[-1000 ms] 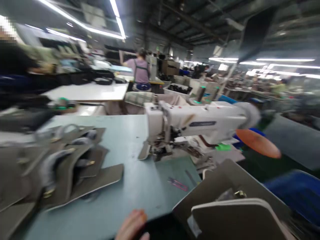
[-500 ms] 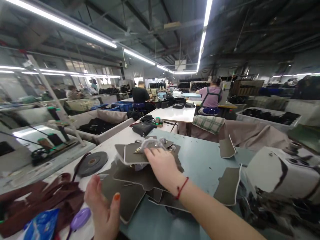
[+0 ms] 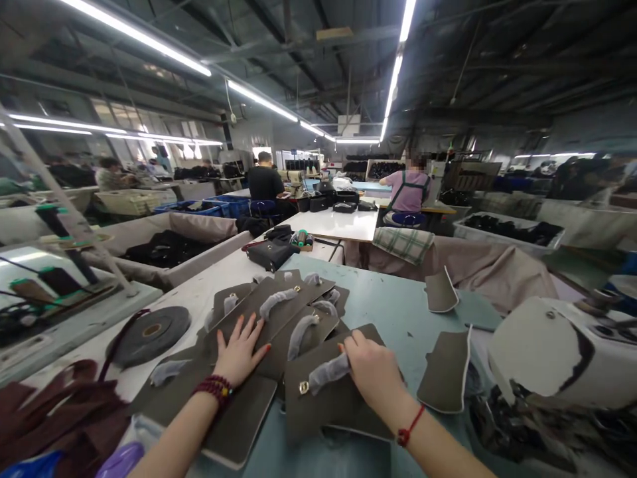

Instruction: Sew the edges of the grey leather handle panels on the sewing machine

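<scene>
Grey-brown bag panels with plastic-wrapped handles lie overlapping in a pile on the pale green tabletop. My left hand [image 3: 241,352] rests palm down on the pile, fingers spread, touching a panel [image 3: 237,415] that sticks out below it. On the right, my right hand [image 3: 373,368] is closed around one end of the wrapped handle [image 3: 329,373] of a front panel [image 3: 308,418]. Brass-coloured fittings show at the handle ends. Behind, another wrapped handle [image 3: 301,335] arches up from its panel. My fingertips partly hide the right end of the gripped handle.
To the right stand a white sewing machine [image 3: 540,358] and two loose panels, one [image 3: 442,372] beside it. At left are a grey tape roll [image 3: 149,335] and maroon fabric [image 3: 64,411]. A black bag [image 3: 271,253] sits behind the pile. Two people sit farther off.
My left hand has come from the lower left onto the pile. My right hand has moved right and lower, onto a front panel's handle. The panels now lie fanned out, with more handles showing.
</scene>
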{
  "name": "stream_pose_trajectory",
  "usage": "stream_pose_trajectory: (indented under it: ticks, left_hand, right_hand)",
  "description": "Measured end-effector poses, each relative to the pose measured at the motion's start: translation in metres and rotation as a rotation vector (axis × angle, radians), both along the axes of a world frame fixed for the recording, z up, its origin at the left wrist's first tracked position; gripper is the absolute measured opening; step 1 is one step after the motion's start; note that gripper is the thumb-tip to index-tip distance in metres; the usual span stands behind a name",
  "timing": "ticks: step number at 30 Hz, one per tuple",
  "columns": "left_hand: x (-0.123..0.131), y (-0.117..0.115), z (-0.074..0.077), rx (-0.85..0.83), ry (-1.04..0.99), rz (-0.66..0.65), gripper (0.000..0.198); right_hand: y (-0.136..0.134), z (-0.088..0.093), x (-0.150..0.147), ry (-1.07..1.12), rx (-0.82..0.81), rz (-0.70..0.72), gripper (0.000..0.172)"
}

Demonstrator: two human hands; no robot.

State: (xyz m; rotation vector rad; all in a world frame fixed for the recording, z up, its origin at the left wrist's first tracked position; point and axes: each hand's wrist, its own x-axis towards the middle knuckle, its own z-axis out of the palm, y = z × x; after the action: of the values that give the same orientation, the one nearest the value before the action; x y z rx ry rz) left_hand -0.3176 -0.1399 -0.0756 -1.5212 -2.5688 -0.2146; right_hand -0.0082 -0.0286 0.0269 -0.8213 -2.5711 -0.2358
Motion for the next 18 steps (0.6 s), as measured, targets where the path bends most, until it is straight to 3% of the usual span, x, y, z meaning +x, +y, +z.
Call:
stream_pose_trajectory:
  ticks: [6,8,10,13,15,17,18]
  left_hand:
    - [-0.016,0.024,0.02,0.003,-0.058,-0.068,0.055]
    - [-0.01,0.019,0.029,0.063,-0.036,-0.047,0.059]
    - [0.008,0.005,0.036,0.222,-0.018,-0.05,0.063]
    - [0.066,-0.035,0.036,0.519,-0.187,-0.229,0.052]
    - [0.127,-0.069,0.025,0.505,-0.513,-0.368,0.036]
    - [0.191,-0.098,0.011,0.59,-0.811,-0.338,0.032]
    - [0.221,-0.108,0.005,0.577,-0.864,-0.349,0.037]
  right_hand:
    - [-0.022,0.011,0.072,0.091,-0.243,0.0,0.02]
    - [-0.031,0.011,0.093,0.167,-0.355,-0.005,0.022]
    - [-0.038,0.009,0.11,0.238,-0.446,-0.021,0.026]
    - [-0.045,-0.001,0.133,0.36,-0.572,-0.09,0.028]
    - [-0.053,-0.012,0.146,0.463,-0.66,-0.14,0.028]
    - [-0.067,-0.026,0.156,0.579,-0.707,-0.146,0.026]
    - [-0.077,-0.033,0.16,0.619,-0.716,-0.127,0.023]
